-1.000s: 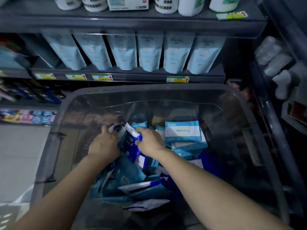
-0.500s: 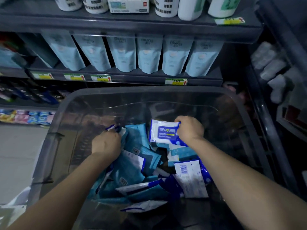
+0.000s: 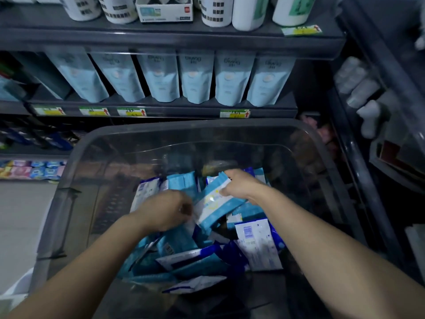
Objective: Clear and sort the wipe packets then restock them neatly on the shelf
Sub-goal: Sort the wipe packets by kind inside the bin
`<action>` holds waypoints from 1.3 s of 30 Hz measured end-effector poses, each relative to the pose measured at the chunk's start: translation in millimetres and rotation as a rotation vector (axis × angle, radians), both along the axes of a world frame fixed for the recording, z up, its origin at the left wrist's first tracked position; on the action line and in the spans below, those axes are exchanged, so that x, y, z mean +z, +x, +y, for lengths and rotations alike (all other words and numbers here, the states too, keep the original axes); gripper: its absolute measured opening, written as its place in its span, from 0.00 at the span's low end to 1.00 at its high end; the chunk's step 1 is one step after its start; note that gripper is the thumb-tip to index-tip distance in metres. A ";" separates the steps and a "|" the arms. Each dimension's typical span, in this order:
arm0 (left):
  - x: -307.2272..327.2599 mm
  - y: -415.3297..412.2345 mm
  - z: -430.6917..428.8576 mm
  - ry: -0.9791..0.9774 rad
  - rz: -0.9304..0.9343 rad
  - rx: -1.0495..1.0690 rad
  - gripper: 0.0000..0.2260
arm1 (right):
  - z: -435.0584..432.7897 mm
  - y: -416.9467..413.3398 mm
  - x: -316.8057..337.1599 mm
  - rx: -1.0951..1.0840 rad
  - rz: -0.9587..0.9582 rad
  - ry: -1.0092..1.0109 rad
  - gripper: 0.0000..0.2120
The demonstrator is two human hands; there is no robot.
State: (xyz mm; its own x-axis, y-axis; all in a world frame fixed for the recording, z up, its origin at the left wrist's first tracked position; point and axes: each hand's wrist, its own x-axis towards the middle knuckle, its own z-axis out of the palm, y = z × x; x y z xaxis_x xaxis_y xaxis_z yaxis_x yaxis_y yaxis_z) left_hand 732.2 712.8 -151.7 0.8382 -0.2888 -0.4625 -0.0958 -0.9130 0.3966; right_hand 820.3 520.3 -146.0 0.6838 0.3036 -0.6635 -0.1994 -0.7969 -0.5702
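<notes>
A person reaches with both arms into a clear plastic bin point(image 3: 87, 157) parked in front of a store shelf point(image 3: 161, 107), sorting a jumble of blue and white wipe packets point(image 3: 184, 256) heaped on its floor. Half a second ago the right hand point(image 3: 241, 187) held a white-faced packet up at the back of the pile; now it is closed around the upper end of a light-blue packet point(image 3: 216, 203), held tilted above the heap, while the left hand point(image 3: 167, 210), blurred with motion, has come across from the bin's left side to the packet's lower end. Its fingers are curled, but whether they have hold of the packet or anything else cannot be told. A white packet with a barcode point(image 3: 255, 245) lies face down on the right of the pile. The swap suggests sorting by type is under way and far from done: most packets lie unsorted in the bin, and none has yet gone to the shelf, where pale-blue pouches point(image 3: 195, 79) stand in a row above yellow price tags point(image 3: 131, 111).
</notes>
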 end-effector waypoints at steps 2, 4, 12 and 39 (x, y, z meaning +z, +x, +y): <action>-5.4 -4.8 10.1 0.191 0.111 -0.107 0.16 | -10.5 0.3 2.5 0.044 0.042 -0.027 0.12; -10.0 -8.2 11.5 0.355 0.130 -0.185 0.22 | -15.7 0.9 1.3 0.098 0.075 -0.046 0.13; -18.3 -2.1 4.7 0.362 0.024 -0.251 0.18 | -33.4 1.6 11.4 0.782 0.033 -0.463 0.26; -2.9 33.2 -1.4 -0.095 0.013 0.151 0.13 | -34.0 3.4 -51.0 -0.259 -0.269 -0.223 0.12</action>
State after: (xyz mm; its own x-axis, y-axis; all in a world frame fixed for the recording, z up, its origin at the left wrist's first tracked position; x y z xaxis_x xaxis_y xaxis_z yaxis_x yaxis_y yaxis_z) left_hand 765.5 711.4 -154.6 0.8694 -0.2033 -0.4504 0.0449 -0.8752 0.4817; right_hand 823.8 486.3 -197.0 0.8762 -0.0317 -0.4809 -0.2770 -0.8497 -0.4487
